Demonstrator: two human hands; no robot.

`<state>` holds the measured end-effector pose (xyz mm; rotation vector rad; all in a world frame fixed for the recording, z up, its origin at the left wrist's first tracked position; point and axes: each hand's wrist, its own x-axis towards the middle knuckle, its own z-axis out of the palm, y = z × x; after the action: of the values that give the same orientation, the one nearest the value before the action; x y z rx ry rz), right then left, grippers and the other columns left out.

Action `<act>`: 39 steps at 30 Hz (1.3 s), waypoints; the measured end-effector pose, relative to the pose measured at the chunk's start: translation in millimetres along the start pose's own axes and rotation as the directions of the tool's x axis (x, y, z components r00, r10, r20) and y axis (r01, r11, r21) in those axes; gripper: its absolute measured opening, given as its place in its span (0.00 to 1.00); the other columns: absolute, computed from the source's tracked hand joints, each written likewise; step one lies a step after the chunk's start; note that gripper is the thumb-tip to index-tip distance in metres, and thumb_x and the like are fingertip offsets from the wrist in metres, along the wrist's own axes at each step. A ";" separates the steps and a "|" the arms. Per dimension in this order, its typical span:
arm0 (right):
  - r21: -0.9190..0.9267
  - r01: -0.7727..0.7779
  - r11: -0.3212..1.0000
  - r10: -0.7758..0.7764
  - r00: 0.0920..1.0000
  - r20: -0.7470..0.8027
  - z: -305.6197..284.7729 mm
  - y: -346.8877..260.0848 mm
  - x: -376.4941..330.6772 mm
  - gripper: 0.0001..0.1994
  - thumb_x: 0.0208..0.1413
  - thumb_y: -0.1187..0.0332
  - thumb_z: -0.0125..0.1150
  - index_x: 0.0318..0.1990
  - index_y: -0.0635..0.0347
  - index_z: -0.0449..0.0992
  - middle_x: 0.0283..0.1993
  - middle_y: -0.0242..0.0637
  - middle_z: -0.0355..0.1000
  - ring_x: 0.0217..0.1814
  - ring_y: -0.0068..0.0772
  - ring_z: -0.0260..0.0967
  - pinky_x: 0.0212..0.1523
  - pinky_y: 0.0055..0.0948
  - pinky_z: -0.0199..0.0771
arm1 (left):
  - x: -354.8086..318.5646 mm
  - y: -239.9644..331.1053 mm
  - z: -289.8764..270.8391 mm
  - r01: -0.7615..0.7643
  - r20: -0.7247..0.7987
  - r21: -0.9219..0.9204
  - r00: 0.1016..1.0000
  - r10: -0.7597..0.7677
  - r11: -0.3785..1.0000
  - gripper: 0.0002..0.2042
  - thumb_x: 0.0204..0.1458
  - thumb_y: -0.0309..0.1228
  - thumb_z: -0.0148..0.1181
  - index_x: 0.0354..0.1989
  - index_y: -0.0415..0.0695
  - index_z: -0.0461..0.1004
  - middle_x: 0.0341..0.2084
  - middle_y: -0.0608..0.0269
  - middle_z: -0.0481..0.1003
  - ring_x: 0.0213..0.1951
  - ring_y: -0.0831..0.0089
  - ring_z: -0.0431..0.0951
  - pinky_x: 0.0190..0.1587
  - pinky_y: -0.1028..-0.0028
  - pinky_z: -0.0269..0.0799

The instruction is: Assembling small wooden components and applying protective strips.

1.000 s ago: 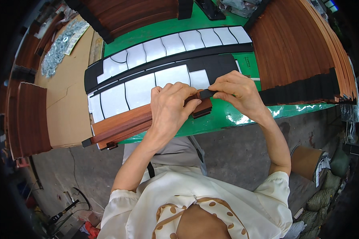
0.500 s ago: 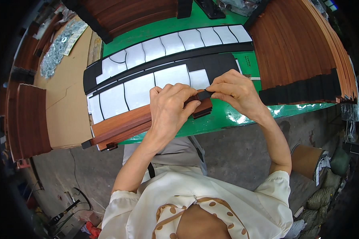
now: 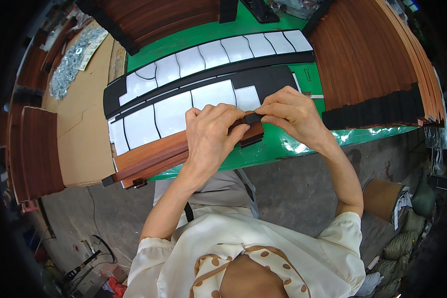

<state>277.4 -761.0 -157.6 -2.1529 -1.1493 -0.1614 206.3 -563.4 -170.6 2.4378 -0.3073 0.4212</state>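
Reddish-brown wooden slats point(image 3: 151, 149) lie along the near edge of the table. My left hand point(image 3: 208, 134) is closed around the upper slat near its right end, thumb and fingers pinching it. My right hand point(image 3: 294, 116) pinches the black end piece point(image 3: 254, 118) on that slat's right tip; whether it is a cap or tape I cannot tell. Another black piece point(image 3: 108, 181) covers the left tip. Below, the lower slat shows a black fitting point(image 3: 140, 183) at left and a black end point(image 3: 252, 140) at right, partly hidden by my left hand.
Behind the slats, black strips faced with white panels point(image 3: 171, 111) lie on the green tabletop point(image 3: 303, 144). A tall stack of brown slats with black ends point(image 3: 367, 59) stands at right, another stack point(image 3: 164, 20) at the back. Cardboard point(image 3: 82, 134) with bagged metal parts point(image 3: 72, 64) lies at left.
Almost nothing differs. Both hands keep the same grip on the slat and its black end piece, with only a very slight shift of the view.
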 end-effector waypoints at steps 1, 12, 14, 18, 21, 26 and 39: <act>0.003 0.004 1.000 -0.004 1.000 -0.003 -0.1 0.2 -0.2 0.11 0.40 0.71 0.68 0.35 0.59 0.80 0.33 0.32 0.73 0.34 0.31 0.66 0.33 0.28 0.67 | -0.3 -0.3 0.3 0.000 -0.004 -0.002 1.000 0.000 1.000 0.10 0.39 0.32 0.67 0.30 0.45 0.78 0.30 0.70 0.76 0.30 0.73 0.70 0.39 0.70 0.53; 0.065 -0.061 0.996 0.061 0.998 0.000 -1.6 2.8 -1.7 0.12 0.41 0.71 0.67 0.37 0.61 0.79 0.36 0.34 0.74 0.38 0.32 0.70 0.36 0.29 0.70 | 1.2 -0.5 1.1 -0.028 -0.032 -0.010 0.999 0.028 1.000 0.08 0.42 0.33 0.66 0.31 0.45 0.79 0.27 0.70 0.76 0.29 0.74 0.69 0.38 0.71 0.53; 0.108 -0.085 0.991 0.088 0.996 -0.024 -3.1 8.3 -4.4 0.12 0.42 0.71 0.67 0.37 0.62 0.79 0.37 0.35 0.75 0.39 0.33 0.71 0.37 0.29 0.71 | 1.6 0.6 1.5 -0.028 -0.039 -0.010 0.999 0.028 1.000 0.08 0.43 0.33 0.66 0.30 0.45 0.79 0.27 0.70 0.76 0.28 0.74 0.69 0.38 0.71 0.53; 0.148 -0.150 0.978 0.148 0.989 0.024 -5.8 12.7 -7.6 0.11 0.43 0.71 0.66 0.37 0.64 0.78 0.37 0.35 0.75 0.40 0.33 0.72 0.37 0.28 0.72 | 1.2 1.5 0.8 -0.039 -0.045 -0.002 0.998 0.039 0.999 0.08 0.43 0.33 0.66 0.30 0.45 0.79 0.26 0.70 0.76 0.28 0.74 0.69 0.38 0.71 0.53; 0.152 -0.148 0.977 0.146 0.989 0.027 -5.0 11.6 -7.0 0.10 0.44 0.72 0.66 0.36 0.64 0.78 0.35 0.35 0.75 0.38 0.32 0.72 0.35 0.28 0.71 | 1.4 1.9 0.9 -0.036 -0.046 -0.005 0.998 0.035 0.999 0.08 0.43 0.33 0.66 0.30 0.45 0.79 0.25 0.70 0.76 0.27 0.74 0.69 0.38 0.71 0.53; 0.182 -0.179 0.967 0.177 0.984 0.032 -3.1 12.9 -9.7 0.09 0.46 0.70 0.64 0.35 0.63 0.78 0.35 0.36 0.74 0.38 0.35 0.71 0.38 0.31 0.70 | 1.3 2.7 1.3 -0.033 -0.041 0.001 0.999 0.033 0.999 0.08 0.43 0.33 0.66 0.30 0.45 0.79 0.25 0.70 0.76 0.27 0.74 0.69 0.38 0.71 0.53; 0.241 -0.221 0.945 0.222 0.975 0.023 -0.6 9.8 -9.9 0.09 0.46 0.73 0.64 0.36 0.64 0.77 0.35 0.36 0.74 0.38 0.31 0.72 0.35 0.26 0.71 | 1.3 1.3 0.4 -0.042 -0.052 0.008 0.998 0.043 0.999 0.07 0.43 0.32 0.66 0.31 0.46 0.79 0.25 0.69 0.76 0.28 0.73 0.70 0.37 0.71 0.54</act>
<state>279.1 -771.8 -166.1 -2.0415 -0.8660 0.0719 207.2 -564.8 -169.7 2.4264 -0.3362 0.5042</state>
